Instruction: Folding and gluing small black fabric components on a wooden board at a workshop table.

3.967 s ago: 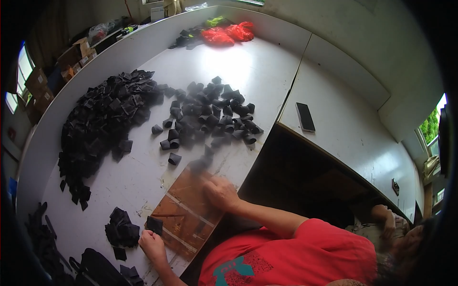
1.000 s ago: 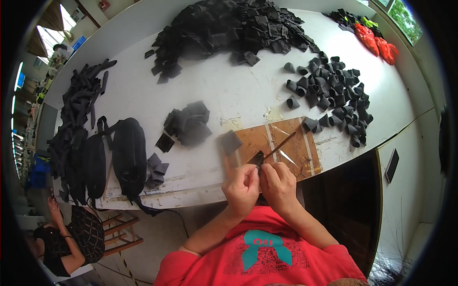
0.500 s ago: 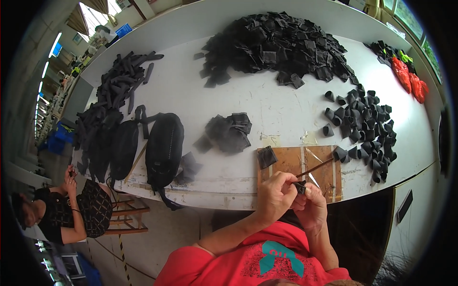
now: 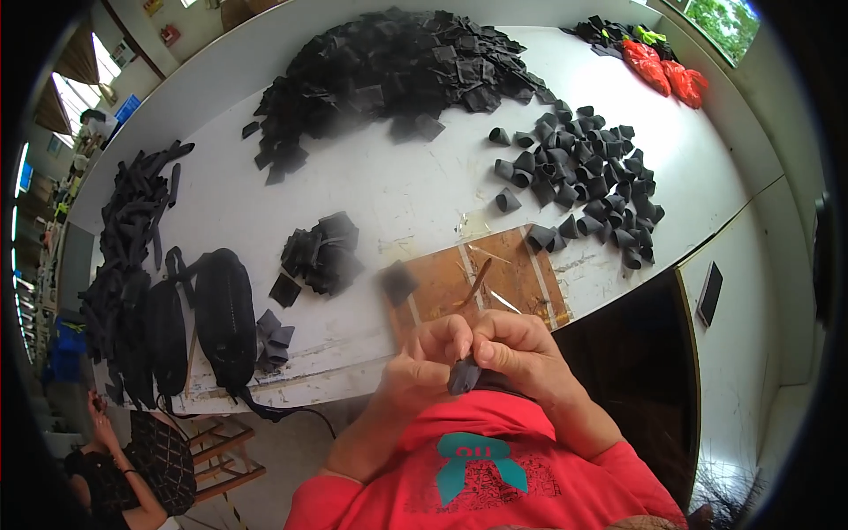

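Observation:
Close to my body, over the near edge of the table, both hands work on one small black fabric piece (image 4: 464,377). My left hand (image 4: 419,360) pinches it from the left side. From the right, my right hand (image 4: 523,352) grips it between thumb and fingers. Just beyond the fingertips a thin brown stick (image 4: 480,277) slants over a wooden board (image 4: 437,290); I cannot tell whether a hand holds it. A flat black square (image 4: 398,282) lies on the board's left part, and a thin silvery strip (image 4: 505,303) is near my right fingers.
Rolled black pieces (image 4: 594,172) spread at right; a big heap of black squares (image 4: 380,75) lies at the back. A smaller pile (image 4: 325,256) sits left of the board, beside black pouches (image 4: 224,309). Red plastic bags (image 4: 662,71) lie far right. Another person (image 4: 132,468) sits at left.
My view has swung, so the table appears shifted left. Both hands have drawn nearer my body with the fabric piece, which now hangs below the fingers. The brown stick points more steeply away.

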`<state>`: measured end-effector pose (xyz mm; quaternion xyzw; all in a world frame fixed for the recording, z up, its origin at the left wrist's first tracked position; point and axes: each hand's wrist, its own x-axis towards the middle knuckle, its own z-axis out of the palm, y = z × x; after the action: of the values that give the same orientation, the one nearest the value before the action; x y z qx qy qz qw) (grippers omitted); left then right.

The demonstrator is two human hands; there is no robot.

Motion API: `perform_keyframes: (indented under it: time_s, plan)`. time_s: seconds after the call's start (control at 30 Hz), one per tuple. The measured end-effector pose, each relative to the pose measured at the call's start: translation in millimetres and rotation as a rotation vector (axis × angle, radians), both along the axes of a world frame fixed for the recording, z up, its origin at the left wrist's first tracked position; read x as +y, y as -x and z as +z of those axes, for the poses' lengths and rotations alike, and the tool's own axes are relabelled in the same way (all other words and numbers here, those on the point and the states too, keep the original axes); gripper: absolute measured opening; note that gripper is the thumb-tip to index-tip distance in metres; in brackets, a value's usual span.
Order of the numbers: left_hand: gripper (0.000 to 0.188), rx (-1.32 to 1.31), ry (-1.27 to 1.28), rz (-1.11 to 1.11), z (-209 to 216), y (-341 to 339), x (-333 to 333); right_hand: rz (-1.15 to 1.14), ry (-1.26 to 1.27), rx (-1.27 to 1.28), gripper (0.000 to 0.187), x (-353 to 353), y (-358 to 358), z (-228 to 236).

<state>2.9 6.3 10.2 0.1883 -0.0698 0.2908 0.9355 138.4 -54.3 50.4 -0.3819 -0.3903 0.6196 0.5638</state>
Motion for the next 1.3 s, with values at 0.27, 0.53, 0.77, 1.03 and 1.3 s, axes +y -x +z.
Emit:
perform_keyframes:
  time_s: [0.27,0.53,0.77,1.03,1.3]
  plan:
    - [0.017,0.333,0.078,0.174,54.0,-25.2,41.9,-0.072,0.044,-0.147,0.025,53.9,-44.8,25.7]
    - [0.028,0.207,-0.067,0.215,38.5,-29.2,35.0,0.129,-0.026,0.041,0.025,60.0,-53.0,12.9]
    - [0.026,0.43,-0.053,0.255,31.1,-26.8,38.2,0.231,-0.084,0.054,0.026,68.8,-54.5,-13.5]
    - [0.026,0.239,0.334,0.04,28.6,-24.7,43.2,0.235,0.014,0.148,0.025,70.9,-52.3,-14.7]
    - [0.031,0.847,-1.05,1.054,40.7,-31.9,38.5,0.047,-0.078,-0.043,0.026,58.3,-51.4,-6.4]
